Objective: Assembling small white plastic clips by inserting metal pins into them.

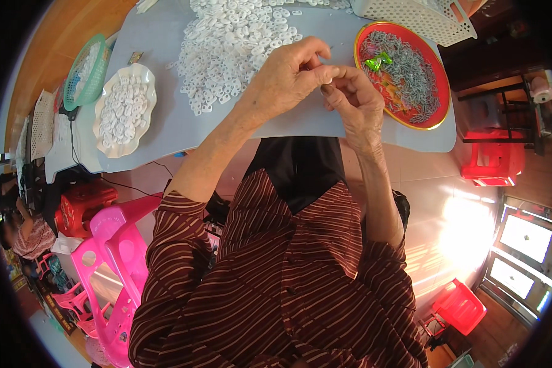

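Note:
My left hand (291,73) and my right hand (352,98) meet over the near edge of the grey table (165,122). Together their fingertips pinch one small white plastic ring (328,80). A big heap of the same white rings (236,43) lies just beyond my left hand. To the right of my right hand stands a round red tray (432,58) filled with small grey metal pieces and a few green ones (377,61).
A white scalloped dish (147,83) of rings and a green mesh basket (83,70) sit at the table's left. A white perforated basket (423,18) is at the back right. Pink and red plastic stools stand on the tiled floor. Another person sits at far left.

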A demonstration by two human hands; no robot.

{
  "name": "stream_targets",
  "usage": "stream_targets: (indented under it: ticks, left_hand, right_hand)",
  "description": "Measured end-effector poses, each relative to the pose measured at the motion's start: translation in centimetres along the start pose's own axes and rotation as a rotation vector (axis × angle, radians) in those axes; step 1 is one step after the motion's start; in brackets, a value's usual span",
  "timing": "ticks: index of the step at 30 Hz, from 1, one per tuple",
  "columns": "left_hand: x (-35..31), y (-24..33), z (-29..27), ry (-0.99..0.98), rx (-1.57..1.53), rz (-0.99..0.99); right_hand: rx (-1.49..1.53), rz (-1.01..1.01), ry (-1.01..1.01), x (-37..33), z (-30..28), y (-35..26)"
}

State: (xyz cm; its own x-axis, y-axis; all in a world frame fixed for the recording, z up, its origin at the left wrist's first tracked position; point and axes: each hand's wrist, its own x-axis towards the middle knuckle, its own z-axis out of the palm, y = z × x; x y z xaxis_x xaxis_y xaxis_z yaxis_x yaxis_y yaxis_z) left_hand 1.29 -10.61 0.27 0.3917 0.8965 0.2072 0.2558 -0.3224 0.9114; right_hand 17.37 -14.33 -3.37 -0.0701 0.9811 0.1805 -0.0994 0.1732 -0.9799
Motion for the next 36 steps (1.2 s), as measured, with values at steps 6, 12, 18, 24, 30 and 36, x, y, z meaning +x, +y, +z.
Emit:
stream_targets:
  ticks: [6, 12, 18, 24, 30, 36]
  left_hand:
    - [-0.9, -1.3, 0.4, 0.007, -0.031, 0.061]
    - [-1.5, -1.3, 1.0, 0.069, -0.029, 0.052]
    - [-1.8, -1.2, 1.7, 0.151, -0.043, 0.047]
    - [-2.1, -1.6, 2.5, 0.213, -0.097, 0.001]
    - [-2.2, -1.6, 2.5, 0.211, -0.052, 0.025]
    - [-2.1, -1.4, 2.6, 0.210, 0.002, 0.067]
  right_hand:
    - [0.061, -0.034, 0.017, 0.0, 0.0, 0.5]
    - [0.097, -0.023, 0.021, -0.1, 0.4, 0.0]
    - [0.050, -0.012, 0.024, -0.2, 0.3, -0.2]
    - [0.012, -0.043, 0.025, -0.4, 0.3, 0.1]
    - [0.032, -0.046, 0.033, -0.2, 0.4, 0.1]
    - [-0.024, -0.062, 0.044, -0.3, 0.4, 0.1]
